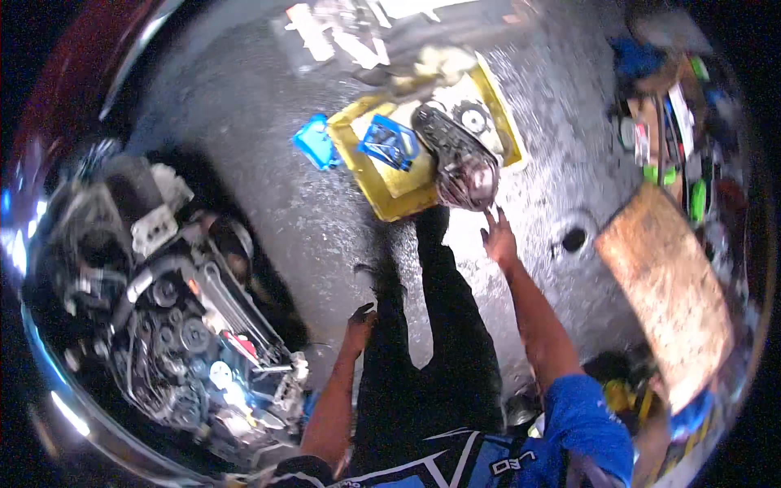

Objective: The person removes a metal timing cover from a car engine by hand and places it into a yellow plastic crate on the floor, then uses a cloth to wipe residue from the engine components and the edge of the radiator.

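My right hand reaches forward with its fingers stretched out and apart, close to the near right edge of the yellow tub. Just beyond its fingertips is a rounded, shiny, brownish part, perhaps wrapped in clear plastic; whether they touch I cannot tell. A long dark engine cover leads up from that part, beside a round toothed wheel. A blue frame-like piece lies in the tub's left half. Beside my left thigh, my left hand hangs with fingers apart, holding nothing visible.
On the left is an exposed engine with pulleys and hoses. A crumpled blue item lies left of the tub. To the right are a round dark hole in the floor, a worn brown board and piled clutter.
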`<state>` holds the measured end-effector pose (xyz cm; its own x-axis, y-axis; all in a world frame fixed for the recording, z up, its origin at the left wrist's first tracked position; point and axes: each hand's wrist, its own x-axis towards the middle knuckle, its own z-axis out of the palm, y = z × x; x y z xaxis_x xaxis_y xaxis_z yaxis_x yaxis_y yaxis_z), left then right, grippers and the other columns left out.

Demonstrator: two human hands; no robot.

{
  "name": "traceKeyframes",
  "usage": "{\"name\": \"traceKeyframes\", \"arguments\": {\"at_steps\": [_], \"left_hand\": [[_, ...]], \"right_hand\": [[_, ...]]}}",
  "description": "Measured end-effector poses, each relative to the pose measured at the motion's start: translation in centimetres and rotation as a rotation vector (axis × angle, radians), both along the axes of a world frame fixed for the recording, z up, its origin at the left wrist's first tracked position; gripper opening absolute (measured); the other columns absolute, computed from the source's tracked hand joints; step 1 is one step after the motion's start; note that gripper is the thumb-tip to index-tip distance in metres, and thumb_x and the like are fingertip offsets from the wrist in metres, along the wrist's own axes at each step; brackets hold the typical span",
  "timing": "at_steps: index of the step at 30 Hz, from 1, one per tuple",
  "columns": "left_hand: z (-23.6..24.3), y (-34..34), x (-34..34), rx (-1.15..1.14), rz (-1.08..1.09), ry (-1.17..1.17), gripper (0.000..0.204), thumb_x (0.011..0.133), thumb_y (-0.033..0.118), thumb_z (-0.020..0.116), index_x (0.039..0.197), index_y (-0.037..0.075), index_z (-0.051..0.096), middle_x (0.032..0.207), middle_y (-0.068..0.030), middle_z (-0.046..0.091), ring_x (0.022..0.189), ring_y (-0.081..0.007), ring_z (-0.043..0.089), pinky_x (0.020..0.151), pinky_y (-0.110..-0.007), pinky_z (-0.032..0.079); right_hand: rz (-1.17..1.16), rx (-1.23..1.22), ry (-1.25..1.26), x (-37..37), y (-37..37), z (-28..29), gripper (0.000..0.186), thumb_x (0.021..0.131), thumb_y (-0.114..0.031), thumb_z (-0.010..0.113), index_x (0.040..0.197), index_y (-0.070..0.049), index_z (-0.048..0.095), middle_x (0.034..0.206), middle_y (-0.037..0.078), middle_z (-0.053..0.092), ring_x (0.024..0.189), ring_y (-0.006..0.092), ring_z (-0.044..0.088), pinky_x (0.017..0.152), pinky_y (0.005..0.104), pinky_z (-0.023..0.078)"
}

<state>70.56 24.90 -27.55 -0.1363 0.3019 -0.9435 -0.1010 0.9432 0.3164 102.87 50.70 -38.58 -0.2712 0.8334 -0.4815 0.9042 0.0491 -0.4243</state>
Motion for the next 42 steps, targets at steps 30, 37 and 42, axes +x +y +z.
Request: {"name": "traceKeyframes", "arguments": {"at_steps": [30, 37, 42], "left_hand": [[15.1, -53.3, 3.0, 0.187, 1.592, 0.462, 0.031, 0.087, 0.020, 0.049, 0.116, 0.011, 0.050, 0.090, -0.0099, 0.064, 0.074, -0.0223, 0.063, 0.061, -0.034, 0.048], [10.9, -48.5, 19.7, 0.392, 1.962, 0.180, 0.036, 0.082, 0.011, 0.051, 0.117, 0.016, 0.051, 0.092, -0.0094, 0.065, 0.073, -0.0223, 0.062, 0.054, -0.035, 0.046], [8.7, -41.7, 22.4, 0.100, 1.476, 0.520, 0.030, 0.076, 0.024, 0.055, 0.096, 0.002, 0.060, 0.085, -0.0191, 0.064, 0.076, -0.0318, 0.063, 0.062, -0.041, 0.050]], "right_hand": [[0.460, -0.478, 0.449, -35.2, -17.8, 24.1, 0.019, 0.086, -0.021, 0.053, 0.090, -0.005, 0.062, 0.085, 0.008, 0.064, 0.065, 0.0162, 0.059, 0.060, 0.0291, 0.049], [0.679, -1.194, 0.649, -35.5, -16.5, 17.7, 0.012, 0.084, -0.013, 0.053, 0.090, -0.006, 0.060, 0.081, 0.003, 0.061, 0.070, 0.0129, 0.055, 0.062, 0.0292, 0.046], [0.517, -1.396, 0.571, -32.9, -6.8, 12.0, 0.017, 0.083, -0.009, 0.048, 0.096, -0.010, 0.060, 0.077, 0.001, 0.056, 0.062, 0.0123, 0.051, 0.056, 0.0267, 0.042]]}}
